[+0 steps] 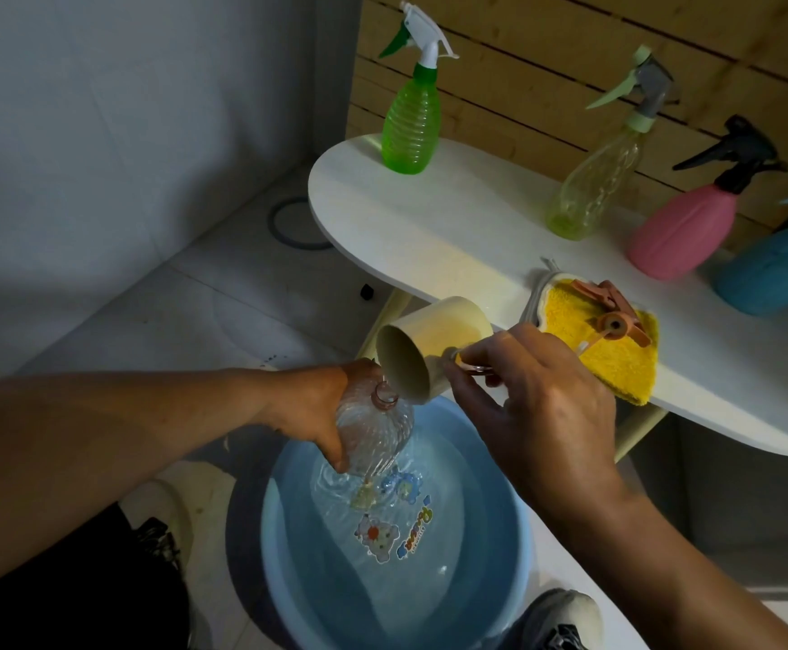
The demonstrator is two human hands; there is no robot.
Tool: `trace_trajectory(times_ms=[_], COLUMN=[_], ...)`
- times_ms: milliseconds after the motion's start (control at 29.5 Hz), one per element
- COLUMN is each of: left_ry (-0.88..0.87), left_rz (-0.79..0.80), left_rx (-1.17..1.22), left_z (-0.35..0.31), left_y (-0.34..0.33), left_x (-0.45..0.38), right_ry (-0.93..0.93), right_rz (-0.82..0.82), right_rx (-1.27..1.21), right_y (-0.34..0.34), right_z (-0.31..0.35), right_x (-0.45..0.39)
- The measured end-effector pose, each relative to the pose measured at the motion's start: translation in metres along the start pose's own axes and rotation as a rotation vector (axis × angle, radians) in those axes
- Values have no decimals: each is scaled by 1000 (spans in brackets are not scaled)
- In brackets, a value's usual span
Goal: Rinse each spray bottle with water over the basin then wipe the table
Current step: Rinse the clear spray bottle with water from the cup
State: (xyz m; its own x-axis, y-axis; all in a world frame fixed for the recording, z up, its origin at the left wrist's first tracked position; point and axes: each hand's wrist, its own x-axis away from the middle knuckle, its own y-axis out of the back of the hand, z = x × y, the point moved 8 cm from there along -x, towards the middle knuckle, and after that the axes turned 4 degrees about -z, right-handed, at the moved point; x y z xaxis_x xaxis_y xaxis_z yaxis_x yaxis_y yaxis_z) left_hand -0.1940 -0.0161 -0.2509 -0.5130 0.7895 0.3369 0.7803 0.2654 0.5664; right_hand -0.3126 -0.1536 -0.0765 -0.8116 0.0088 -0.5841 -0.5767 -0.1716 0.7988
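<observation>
One view only: a wide-angle camera worn on the person's head, facing forward and steeply down. It looks close over both forearms to the blue basin (500, 579) on the floor, directly below and near the lens. The white table (453, 227) lies farther off, upper right, running toward the right edge against a slatted wood wall (546, 49). Lines bend toward the frame edges. The person's shoes (565, 616) show at the bottom edge.

Bare forearms, no sleeves; dark trousers (77, 579), pale shoe (166, 513) at left, grey-white sneaker (565, 616) at right
</observation>
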Motion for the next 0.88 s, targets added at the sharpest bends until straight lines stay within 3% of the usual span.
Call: trace_trajectory(times_ms=[881], left_ry=[73], left_rz=[-48], left_rx=[-36], left_z=[-4], left_y=[6], left_x=[7], right_ry=[263], right_rz=[-93], right_rx=[68], right_y=[6], right_z=[23], right_x=[8])
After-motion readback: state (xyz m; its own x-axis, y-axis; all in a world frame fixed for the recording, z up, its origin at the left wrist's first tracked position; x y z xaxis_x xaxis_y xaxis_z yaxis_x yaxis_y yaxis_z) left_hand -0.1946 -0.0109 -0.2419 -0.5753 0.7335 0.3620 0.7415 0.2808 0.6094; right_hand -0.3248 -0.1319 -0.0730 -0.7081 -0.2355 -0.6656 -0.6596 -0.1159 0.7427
